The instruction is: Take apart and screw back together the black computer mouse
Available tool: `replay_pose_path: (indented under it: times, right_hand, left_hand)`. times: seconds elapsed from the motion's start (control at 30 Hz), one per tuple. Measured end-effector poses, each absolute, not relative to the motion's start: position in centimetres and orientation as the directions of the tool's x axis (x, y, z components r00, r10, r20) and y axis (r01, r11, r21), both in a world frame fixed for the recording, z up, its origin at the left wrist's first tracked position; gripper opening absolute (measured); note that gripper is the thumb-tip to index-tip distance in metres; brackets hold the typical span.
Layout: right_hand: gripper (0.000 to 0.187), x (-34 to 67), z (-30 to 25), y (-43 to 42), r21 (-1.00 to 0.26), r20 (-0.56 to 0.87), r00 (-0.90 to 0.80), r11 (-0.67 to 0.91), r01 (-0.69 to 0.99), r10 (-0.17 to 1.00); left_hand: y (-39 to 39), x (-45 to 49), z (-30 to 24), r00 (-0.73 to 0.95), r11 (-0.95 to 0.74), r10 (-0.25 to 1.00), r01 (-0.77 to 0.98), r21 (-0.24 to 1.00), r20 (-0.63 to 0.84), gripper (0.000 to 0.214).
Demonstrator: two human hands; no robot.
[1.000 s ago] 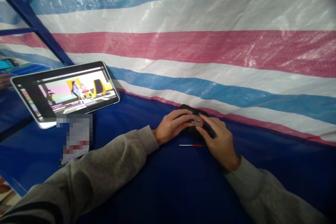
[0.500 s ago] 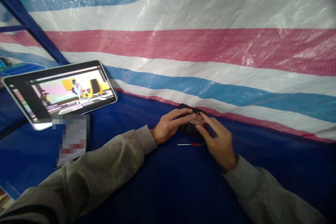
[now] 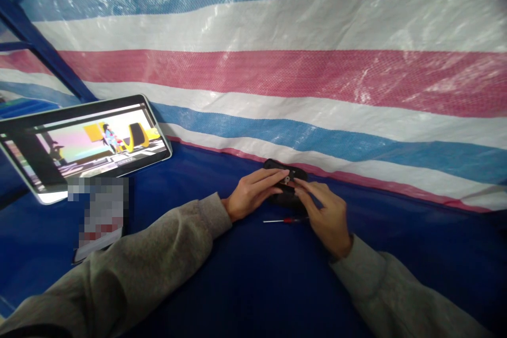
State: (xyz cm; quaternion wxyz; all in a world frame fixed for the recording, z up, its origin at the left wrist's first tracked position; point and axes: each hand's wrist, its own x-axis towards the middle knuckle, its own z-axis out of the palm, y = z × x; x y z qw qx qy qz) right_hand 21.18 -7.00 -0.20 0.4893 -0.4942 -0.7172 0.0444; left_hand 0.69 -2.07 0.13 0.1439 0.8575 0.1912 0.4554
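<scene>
A small black device (image 3: 295, 173) lies on the dark blue table cover (image 3: 253, 274) close to the striped tarp wall. My left hand (image 3: 253, 193) wraps round its left side with fingers curled over the top. My right hand (image 3: 322, 214) grips its right side, thumb and forefinger pinched on the upper face, where a small pale part shows. Most of the device is hidden under my fingers. A thin screwdriver (image 3: 283, 220) with a red handle lies on the cover just in front of my hands, untouched.
A tablet (image 3: 79, 142) leans at the left, showing a cartoon video. A blurred-out card or booklet (image 3: 101, 216) lies in front of it. A striped red, white and blue tarp (image 3: 317, 74) walls the back. A blue metal frame bar (image 3: 39, 47) stands at the upper left.
The view has drifted slightly, so everything sits a little lower and to the left. My fingers have shifted on the device, and less of the small silvery part shows.
</scene>
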Motion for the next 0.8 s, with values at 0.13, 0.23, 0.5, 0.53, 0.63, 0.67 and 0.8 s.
replay_pose_path:
  times: [0.13,0.23,0.5,0.53,0.63,0.67,0.8]
  right_hand:
    - [0.015,21.15,-0.15,-7.07,-0.509,0.674,-0.062,0.524,0.683,0.736]
    - [0.019,21.12,-0.05,-7.11,-0.500,0.681,-0.064,0.527,0.687,0.729]
    - [0.011,21.09,-0.01,-7.14,-0.533,0.651,-0.050,0.504,0.680,0.757]
    - [0.013,21.06,0.04,-7.17,-0.542,0.652,-0.035,0.499,0.676,0.757]
    - [0.040,20.95,0.13,-7.20,-0.561,0.655,-0.022,0.506,0.656,0.755]
    - [0.042,20.93,0.12,-7.19,-0.559,0.653,-0.036,0.514,0.650,0.756]
    - [0.037,21.01,-0.06,-7.14,-0.552,0.638,-0.061,0.511,0.658,0.768]
  left_hand:
    - [-1.93,0.68,-0.20,0.491,-0.873,0.484,0.212,0.440,0.724,0.047]
    - [-1.85,0.68,-0.33,0.495,-0.870,0.488,0.211,0.446,0.719,0.044]
    - [-1.73,0.63,-0.31,0.466,-0.841,0.540,0.291,0.456,0.700,0.038]
    - [-1.70,0.62,-0.36,0.463,-0.834,0.551,0.290,0.469,0.694,0.038]
    - [-1.61,0.59,-0.53,0.451,-0.810,0.586,0.307,0.499,0.674,0.038]
    - [-1.60,0.59,-0.57,0.452,-0.808,0.589,0.309,0.501,0.670,0.038]
    - [-1.62,0.54,-0.60,0.476,-0.809,0.586,0.302,0.504,0.656,0.039]
